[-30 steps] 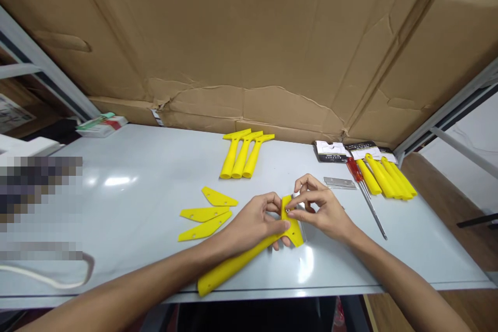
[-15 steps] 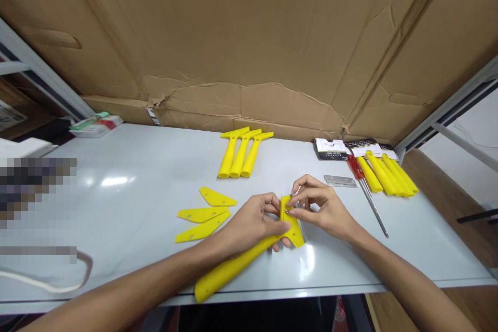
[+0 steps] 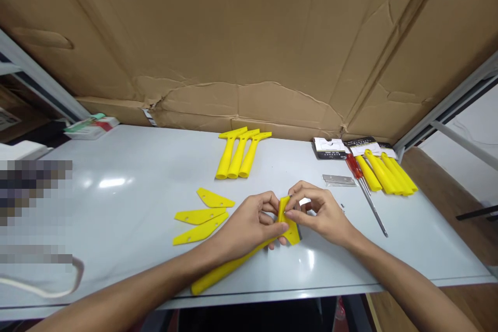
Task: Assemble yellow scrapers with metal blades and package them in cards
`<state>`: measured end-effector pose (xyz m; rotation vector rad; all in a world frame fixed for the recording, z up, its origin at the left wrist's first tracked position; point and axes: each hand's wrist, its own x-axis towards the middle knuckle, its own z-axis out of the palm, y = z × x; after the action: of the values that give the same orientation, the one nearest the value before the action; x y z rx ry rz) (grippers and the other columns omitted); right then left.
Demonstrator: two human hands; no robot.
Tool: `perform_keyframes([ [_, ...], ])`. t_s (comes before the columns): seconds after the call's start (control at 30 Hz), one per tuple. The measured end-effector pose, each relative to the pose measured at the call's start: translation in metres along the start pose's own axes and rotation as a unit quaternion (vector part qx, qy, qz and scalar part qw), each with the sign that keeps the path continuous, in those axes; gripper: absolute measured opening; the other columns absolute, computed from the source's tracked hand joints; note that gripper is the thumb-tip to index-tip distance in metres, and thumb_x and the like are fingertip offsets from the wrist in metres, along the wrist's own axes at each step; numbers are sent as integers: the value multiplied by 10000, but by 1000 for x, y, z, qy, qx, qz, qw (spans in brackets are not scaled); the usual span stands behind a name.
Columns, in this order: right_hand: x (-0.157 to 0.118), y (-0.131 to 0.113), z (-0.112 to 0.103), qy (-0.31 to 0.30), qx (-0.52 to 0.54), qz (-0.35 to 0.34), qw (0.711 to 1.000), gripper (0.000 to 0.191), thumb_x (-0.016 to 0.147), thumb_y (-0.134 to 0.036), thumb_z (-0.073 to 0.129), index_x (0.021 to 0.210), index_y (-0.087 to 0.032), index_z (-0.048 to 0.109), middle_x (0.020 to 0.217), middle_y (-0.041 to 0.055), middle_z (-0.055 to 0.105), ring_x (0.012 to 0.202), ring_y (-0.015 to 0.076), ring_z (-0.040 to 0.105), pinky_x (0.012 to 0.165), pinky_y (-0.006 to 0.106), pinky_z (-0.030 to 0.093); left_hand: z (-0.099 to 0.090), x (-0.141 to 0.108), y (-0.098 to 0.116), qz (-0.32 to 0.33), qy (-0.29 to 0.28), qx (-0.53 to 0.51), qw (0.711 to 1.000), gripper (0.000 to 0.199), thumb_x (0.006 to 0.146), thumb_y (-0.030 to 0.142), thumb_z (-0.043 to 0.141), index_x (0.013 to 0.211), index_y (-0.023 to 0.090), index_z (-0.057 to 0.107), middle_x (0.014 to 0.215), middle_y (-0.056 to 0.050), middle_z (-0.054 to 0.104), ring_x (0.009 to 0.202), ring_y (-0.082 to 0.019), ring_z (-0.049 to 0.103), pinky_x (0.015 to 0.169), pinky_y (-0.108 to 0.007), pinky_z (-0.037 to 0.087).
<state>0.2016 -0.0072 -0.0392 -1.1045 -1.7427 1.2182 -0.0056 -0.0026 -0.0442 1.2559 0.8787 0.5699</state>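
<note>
My left hand (image 3: 259, 220) is closed around the head of a yellow scraper (image 3: 225, 271), whose long handle slants down toward the table's front edge. A thin metal blade (image 3: 300, 232) shows along the head's right side. Thumb and forefinger of my right hand (image 3: 317, 210) pinch a small screw (image 3: 285, 212) against the upper part of the head; the fingertips mostly hide it. Left of my hands lie three loose yellow cover plates (image 3: 200, 215) with holes. Tiny metal parts (image 3: 343, 209) rest on the table just beyond my right hand.
Three yellow scraper handles (image 3: 237, 158) lie at the back middle. To the right are spare blades (image 3: 338, 180), red-handled screwdrivers (image 3: 369, 197), a packaging card (image 3: 329, 148) and several carded yellow scrapers (image 3: 389, 174). A cardboard sheet (image 3: 241, 36) walls the back; a small box (image 3: 92, 127) stands left.
The scraper's head has turned, and its face now shows more edge-on. My right fingers have closed in over the screw. The tiny parts beside my right hand have come into view.
</note>
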Motion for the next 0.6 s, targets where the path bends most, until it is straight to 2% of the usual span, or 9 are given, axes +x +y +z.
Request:
perform_keyframes([
  [0.17,-4,-3,4,13,-14,-33,999,66,874,-282,759,884,-223,731,974,29,644,783,130,599,631,250,478,-2,-6,3,43,14,76,996,265,832,336,750,907,192,541,816,-29,719,693,-209,757,563,-256,523],
  [0.3,-6,-2,5,34,-6,-35,999,223,839,-269,795,996,-237,640,943,6,624,820,142,607,625,240,494,-3,-7,4,46,14,110,993,240,869,357,709,917,197,536,897,-46,727,745,-213,758,603,-274,529],
  [0.47,-3,-2,1,8,-32,-29,999,189,854,-269,771,998,-228,656,892,-4,631,725,120,588,606,241,482,-3,-6,0,52,11,135,990,210,892,344,685,932,207,531,955,-57,738,785,-214,759,666,-301,560],
  [0.6,-3,-3,0,7,-27,-23,999,188,844,-271,776,990,-220,670,888,1,654,710,120,599,608,246,484,-2,-6,-2,50,6,132,990,261,909,412,682,946,206,526,960,-55,731,755,-209,765,620,-277,548],
])
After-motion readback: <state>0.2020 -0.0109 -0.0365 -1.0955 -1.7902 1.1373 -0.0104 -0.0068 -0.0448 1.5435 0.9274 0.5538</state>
